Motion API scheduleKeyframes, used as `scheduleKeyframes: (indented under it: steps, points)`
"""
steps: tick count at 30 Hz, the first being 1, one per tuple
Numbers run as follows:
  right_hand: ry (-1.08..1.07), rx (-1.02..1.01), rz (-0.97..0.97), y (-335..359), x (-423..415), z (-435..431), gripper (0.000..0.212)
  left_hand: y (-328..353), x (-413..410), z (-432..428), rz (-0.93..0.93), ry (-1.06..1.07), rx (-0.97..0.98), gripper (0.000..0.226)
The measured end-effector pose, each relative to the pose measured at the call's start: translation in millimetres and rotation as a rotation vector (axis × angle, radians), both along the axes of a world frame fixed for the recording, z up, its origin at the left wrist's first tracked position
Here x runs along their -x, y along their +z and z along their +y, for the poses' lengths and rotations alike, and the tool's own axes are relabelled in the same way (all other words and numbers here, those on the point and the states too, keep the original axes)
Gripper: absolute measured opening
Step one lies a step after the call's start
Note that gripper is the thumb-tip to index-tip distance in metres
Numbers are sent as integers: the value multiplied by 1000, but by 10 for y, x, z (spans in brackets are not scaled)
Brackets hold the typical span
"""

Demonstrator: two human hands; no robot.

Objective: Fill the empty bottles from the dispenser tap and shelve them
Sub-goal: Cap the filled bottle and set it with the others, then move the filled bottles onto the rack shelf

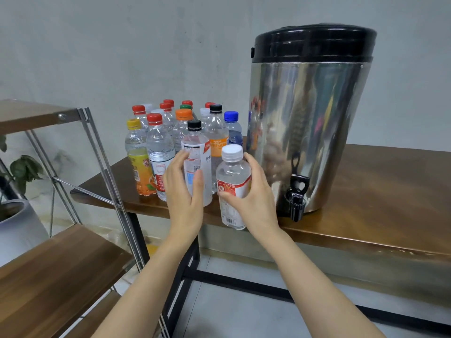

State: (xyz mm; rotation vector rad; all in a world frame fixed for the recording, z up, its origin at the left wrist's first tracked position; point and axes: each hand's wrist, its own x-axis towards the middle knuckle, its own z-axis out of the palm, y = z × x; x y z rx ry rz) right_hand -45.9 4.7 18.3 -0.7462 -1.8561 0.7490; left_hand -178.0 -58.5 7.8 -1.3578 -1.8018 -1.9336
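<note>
While outstretched, hands (185,189) (256,193) about bottle (233,172)

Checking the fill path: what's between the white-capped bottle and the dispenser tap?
Head view: only the right hand gripping the white-capped bottle lies before the dispenser tap; no other bottle.

A brown wooden tabletop (380,181) rests on a black metal frame (192,264). At its left end a tight cluster of capped plastic bottles (168,123) stands upright, reaching from the front edge towards the back. A yellow-capped bottle (139,162) and an uncapped bottle (159,172) stand in the front row, nearest the left edge. Just right of the cluster stands a steel dispenser (310,132) with a black lid, and its tap (296,203) overhangs the front edge. Beside the left end stands a metal-framed shelf unit (105,167) with wooden boards. On the floor (244,313) behind it sits a white plant pot (19,228).
</note>
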Motion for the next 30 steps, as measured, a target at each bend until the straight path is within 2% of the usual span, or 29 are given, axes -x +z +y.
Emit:
scheduleKeyframes:
  steps: [7,11,14,19,25,30]
  points:
    - [-24,-77,-31,-177,381,275,89,-547,343,321,52,112,181,63]
    - [-245,-512,-209,-409,484,438,89,-751,471,506,241,214,320,68]
    - [-317,-654,-338,-566,489,561,92,-833,543,605,294,267,401,72]
    - [-381,-671,-443,-597,541,637,95,-823,523,664,330,259,413,84]
    - [-389,-599,-454,-519,496,488,103,-738,435,589,297,251,472,96]
    - [-378,-621,-446,-297,415,263,90,-545,392,369,249,219,497,75]
